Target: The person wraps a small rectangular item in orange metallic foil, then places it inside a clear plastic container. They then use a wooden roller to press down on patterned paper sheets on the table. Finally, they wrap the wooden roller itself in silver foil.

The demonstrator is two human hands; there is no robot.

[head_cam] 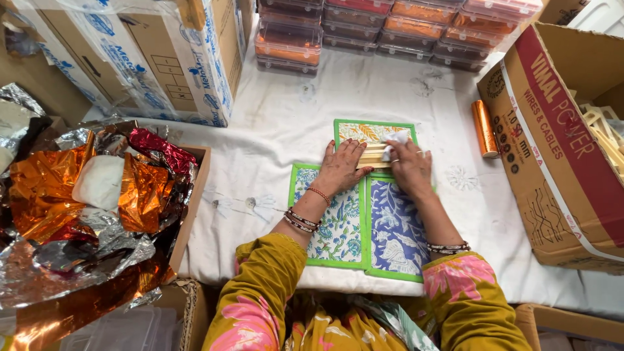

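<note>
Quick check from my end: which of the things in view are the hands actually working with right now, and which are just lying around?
In use:
left hand and right hand pressing on the wooden sticks
white cloth under the right fingers
green-bordered printed mats

Lying about:
orange foil roll
crumpled foil sheets
stacked plastic boxes
cardboard cartons

**Cloth, wood, foil and card**

Under the left hand's fingers (351, 153) and the right hand's fingers (402, 151) lie pale wooden sticks (374, 156), matt, on printed cotton mats (344, 221) with green cloth borders. Beneath them spreads a white sheet (273, 123) (soft, creased). Well left of the fingers, crumpled foil (58, 195) gleams orange and silver. To the right stands a matt cardboard box (552, 149); beside it, a glossy copper foil roll (484, 128).
</note>
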